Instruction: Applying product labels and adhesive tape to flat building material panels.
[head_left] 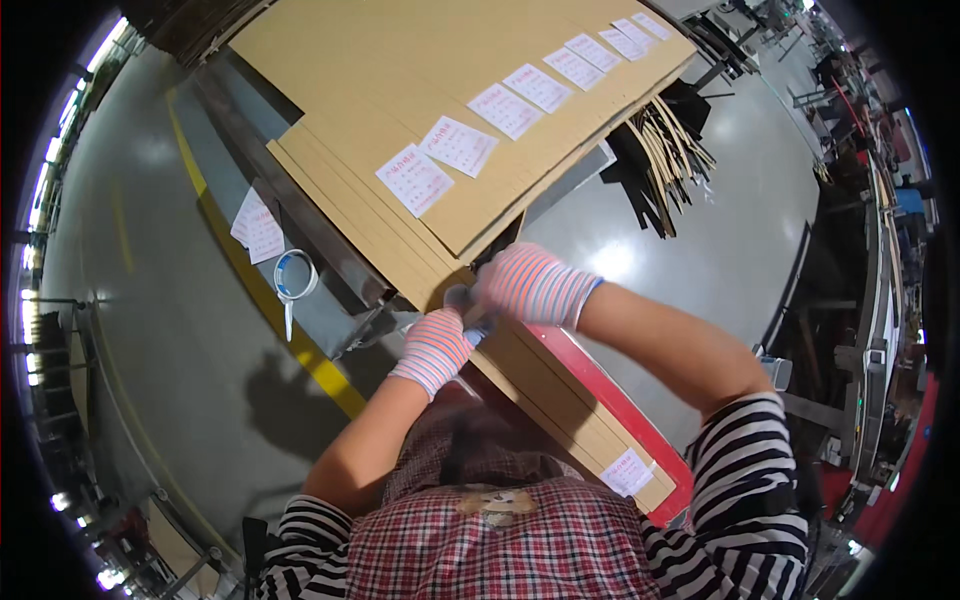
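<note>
Stack of flat cardboard sheets [400, 130]: fills the upper centre of the frame, long axis running from upper right down to lower right past the hands; white paper labels [458, 146] in a row along its top sheet.

Left hand [433, 350], striped glove: centre frame, closed on the stack's near edge.

Right hand [532, 284], striped glove: just above and right of the left, fingers curled over the same edge; whether it grips cannot be told. Both equally near.

Tape roll [296, 275]: left of the stack, apart from both hands.
</note>
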